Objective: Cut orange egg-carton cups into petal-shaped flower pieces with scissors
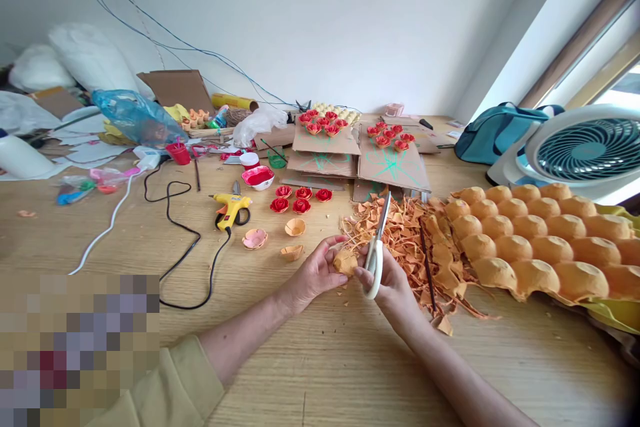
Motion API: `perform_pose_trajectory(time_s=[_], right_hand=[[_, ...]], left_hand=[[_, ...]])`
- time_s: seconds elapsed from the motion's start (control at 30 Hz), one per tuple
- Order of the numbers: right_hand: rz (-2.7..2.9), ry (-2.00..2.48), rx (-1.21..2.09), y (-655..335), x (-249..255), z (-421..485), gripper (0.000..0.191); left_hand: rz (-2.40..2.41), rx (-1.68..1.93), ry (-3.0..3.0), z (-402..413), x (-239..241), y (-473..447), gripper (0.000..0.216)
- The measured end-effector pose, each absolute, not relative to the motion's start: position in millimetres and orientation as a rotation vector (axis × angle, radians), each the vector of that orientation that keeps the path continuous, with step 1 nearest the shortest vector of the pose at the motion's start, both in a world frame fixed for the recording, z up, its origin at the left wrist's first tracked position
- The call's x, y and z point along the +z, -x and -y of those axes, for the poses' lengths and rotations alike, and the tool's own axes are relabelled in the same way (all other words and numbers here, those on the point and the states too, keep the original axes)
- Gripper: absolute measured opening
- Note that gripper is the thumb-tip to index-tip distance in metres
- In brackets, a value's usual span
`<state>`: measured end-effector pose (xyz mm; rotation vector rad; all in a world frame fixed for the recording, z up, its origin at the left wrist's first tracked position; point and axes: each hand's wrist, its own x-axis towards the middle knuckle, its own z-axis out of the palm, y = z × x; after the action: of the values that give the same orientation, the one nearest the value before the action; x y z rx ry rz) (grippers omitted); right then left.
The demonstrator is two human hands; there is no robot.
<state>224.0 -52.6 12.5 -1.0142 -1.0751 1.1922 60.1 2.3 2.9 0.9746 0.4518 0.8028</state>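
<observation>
Left hand (319,267) pinched one orange cup piece (345,262) just above table (280,360), near scrap heap (403,230). Right hand (390,280) gripped one pair of white-handled scissors (375,265), blades pointing away. Farther left lay two loose orange cups (295,227), one pink cup (255,238), five red roses (302,205), one yellow glue gun (230,211). Right of heap sat one orange egg tray (537,247).
</observation>
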Motion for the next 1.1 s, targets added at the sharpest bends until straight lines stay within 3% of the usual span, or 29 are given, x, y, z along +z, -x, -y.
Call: perform_pose_trajectory(time_s=[0.27, 0.63, 0.87, 1.1], right_hand=[[1.136, 1.011, 1.142, -219.6, 9.2, 55.7, 0.030], [1.395, 1.177, 0.835, -220.2, 10.0, 58.6, 0.025], [1.434, 1.180, 0.910, -230.2, 10.2, 57.9, 0.019], [1.559, 1.222, 1.016, -233.8, 9.8, 55.4, 0.027]], left_hand=[[-0.489, 0.853, -0.994, 2.9, 5.4, -60.4, 0.060], [-0.523, 0.901, -0.925, 5.0, 4.6, -61.5, 0.054], [-0.593, 0.972, -0.866, -1.4, 16.7, -58.4, 0.049], [-0.624, 1.040, -0.814, -6.4, 19.0, -56.4, 0.050]])
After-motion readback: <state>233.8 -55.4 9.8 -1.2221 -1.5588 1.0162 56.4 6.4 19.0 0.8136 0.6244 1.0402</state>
